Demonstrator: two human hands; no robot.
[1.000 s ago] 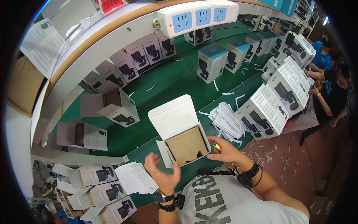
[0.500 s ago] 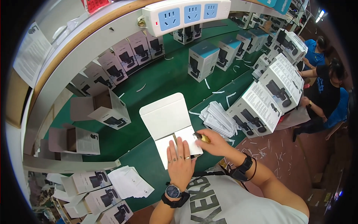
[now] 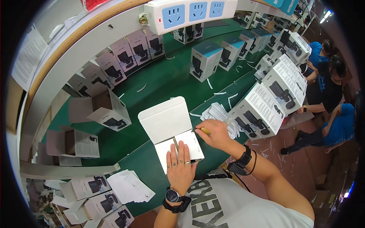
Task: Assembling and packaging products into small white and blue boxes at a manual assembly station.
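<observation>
A white carton [image 3: 165,120] lies with its lid flap swung up and away from me, inner side showing. My left hand [image 3: 180,164] rests flat on the carton's inner white flaps, fingers stretched out and pointing away from me. Just right of the carton, my right hand [image 3: 216,133] is closed around a small yellow tool [image 3: 205,130]; the fingers cover most of it, so its exact kind is hard to tell. That hand is raised near the carton's right edge, apart from the left.
A pile of folded white papers [image 3: 219,116] lies beyond my right hand. Printed boxes [image 3: 256,110] are stacked at right, open boxes [image 3: 110,117] stand at left, and loose sheets [image 3: 131,186] lie nearer me. A power strip [image 3: 192,15] hangs overhead. Co-workers [image 3: 329,87] are at far right.
My right hand has lifted off the carton's right side and turned, with the yellow tool still in it. My left hand stays on the flaps. A co-worker at right has shifted.
</observation>
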